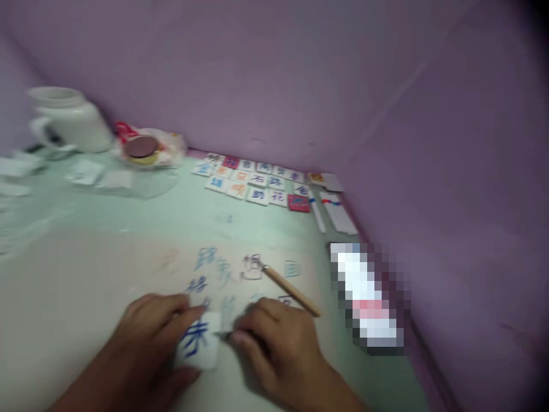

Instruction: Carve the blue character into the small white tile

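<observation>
My left hand [150,337] grips a small white card [198,345] with a blue character on it, thumb below and fingers on its top edge. My right hand [274,349] is closed in a pinch on a thin tool [223,333] whose tip touches the card's right edge. Both rest on a pale sheet [98,286] bearing several blue painted characters. A wooden-handled brush [291,290] lies on the sheet just beyond my right hand. The picture is blurred.
Rows of small character tiles [253,182] lie at the back by the purple wall. White pens [338,214] lie at the right. A white jug [71,120] and a plastic-wrapped lid [143,147] stand at the back left. A pixelated object [369,297] lies right.
</observation>
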A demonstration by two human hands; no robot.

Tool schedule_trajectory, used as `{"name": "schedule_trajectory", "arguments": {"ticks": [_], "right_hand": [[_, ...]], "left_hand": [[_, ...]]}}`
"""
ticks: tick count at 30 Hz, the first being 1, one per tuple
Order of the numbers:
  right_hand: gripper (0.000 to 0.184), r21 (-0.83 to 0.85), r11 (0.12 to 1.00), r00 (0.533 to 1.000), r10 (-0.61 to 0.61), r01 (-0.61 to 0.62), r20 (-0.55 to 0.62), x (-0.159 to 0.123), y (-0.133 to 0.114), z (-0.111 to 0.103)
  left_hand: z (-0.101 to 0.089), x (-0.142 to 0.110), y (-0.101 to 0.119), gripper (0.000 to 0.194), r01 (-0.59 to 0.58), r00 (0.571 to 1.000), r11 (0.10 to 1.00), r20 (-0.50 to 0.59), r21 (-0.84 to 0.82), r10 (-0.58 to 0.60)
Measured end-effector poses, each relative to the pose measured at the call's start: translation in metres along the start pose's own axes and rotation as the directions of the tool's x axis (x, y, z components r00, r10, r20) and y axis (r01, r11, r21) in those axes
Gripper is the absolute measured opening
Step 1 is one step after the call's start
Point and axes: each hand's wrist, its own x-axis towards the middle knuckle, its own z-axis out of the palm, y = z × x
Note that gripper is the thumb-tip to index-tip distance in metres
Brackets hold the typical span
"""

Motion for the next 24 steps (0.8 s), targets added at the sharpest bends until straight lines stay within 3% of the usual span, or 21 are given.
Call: {"name": "schedule_trajectory", "arguments": {"ticks": [5, 13, 24], "right_hand": [[0.021, -0.039, 0.998, 0.994, -0.047, 0.043, -0.101, -0.001, 0.003, 0.002], [0.033, -0.375, 0.918, 0.981, -0.173, 0.130, -0.084, -0.005, -0.010, 0.004], [0.023, -0.285, 0.954, 0.979, -0.142, 0.095, -0.147, -0.003, -0.017, 0.010]], "left_hand": [[-0.023, 0.022, 0.027, 0.045, 0.042, 0.997, 0.995, 0.069, -0.091, -0.036], [-0.022, 0.019, 0.031, 0.043, 0.001, 1.000, 0.985, -0.003, -0.170, -0.002], [-0.022, 0.020, 0.030, 0.045, -0.017, 1.000, 0.986, 0.008, -0.168, 0.019]]}}
